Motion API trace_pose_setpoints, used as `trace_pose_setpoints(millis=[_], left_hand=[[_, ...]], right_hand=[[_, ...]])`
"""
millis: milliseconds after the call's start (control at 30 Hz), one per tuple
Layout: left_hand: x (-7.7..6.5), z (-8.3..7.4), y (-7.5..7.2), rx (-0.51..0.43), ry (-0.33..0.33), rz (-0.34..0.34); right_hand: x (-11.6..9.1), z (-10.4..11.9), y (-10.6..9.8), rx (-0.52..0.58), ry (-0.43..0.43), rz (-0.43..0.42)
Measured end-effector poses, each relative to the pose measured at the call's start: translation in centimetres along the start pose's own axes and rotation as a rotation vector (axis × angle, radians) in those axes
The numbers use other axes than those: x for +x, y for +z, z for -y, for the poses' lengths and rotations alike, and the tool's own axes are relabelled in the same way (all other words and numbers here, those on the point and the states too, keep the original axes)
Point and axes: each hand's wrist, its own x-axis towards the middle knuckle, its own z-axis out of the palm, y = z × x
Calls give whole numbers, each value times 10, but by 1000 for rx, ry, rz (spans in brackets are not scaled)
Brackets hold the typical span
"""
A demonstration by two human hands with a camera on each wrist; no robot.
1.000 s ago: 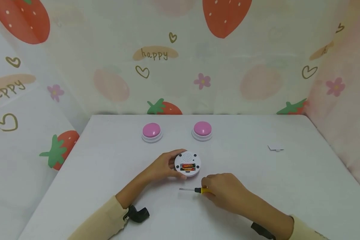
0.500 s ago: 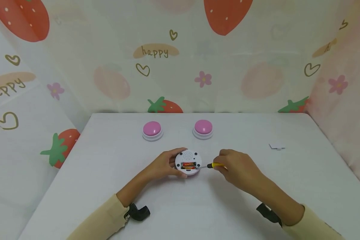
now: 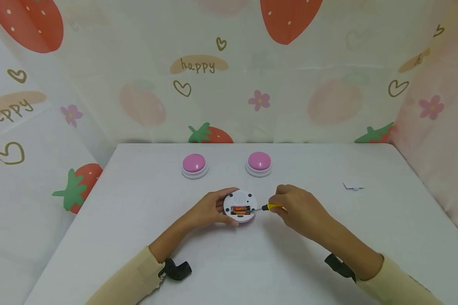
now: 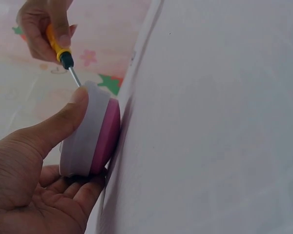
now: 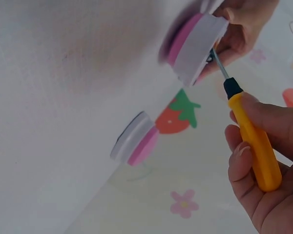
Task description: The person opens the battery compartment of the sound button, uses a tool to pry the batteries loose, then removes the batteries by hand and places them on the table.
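Observation:
My left hand grips a round white push-button by its edge, thumb on the near side, fingers around the far side. Its pink dome faces the table and its underside is up. In that underside an open battery compartment shows red and black batteries. With my right hand I pinch a screwdriver with a yellow handle and black collar. The shaft points left, and its tip lies at the right end of the batteries, inside the compartment's edge.
Two pink-domed buttons stand upright at the back, one on the left and one on the right. A small white cover lies at the right of the white table. A strawberry-print curtain rises behind the table and along both sides.
My right hand has moved up and forward, bringing the screwdriver from in front of the button to the right end of its batteries. My left hand keeps its grip in place.

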Motion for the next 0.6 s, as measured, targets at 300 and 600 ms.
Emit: trace_pose_setpoints(millis=[300, 600], left_hand=[[1, 0, 1, -17, 10, 6], [0, 0, 2, 0, -4, -14]], right_hand=[[3, 3, -5, -15, -1, 38], [19, 18, -12, -219, -89, 115]])
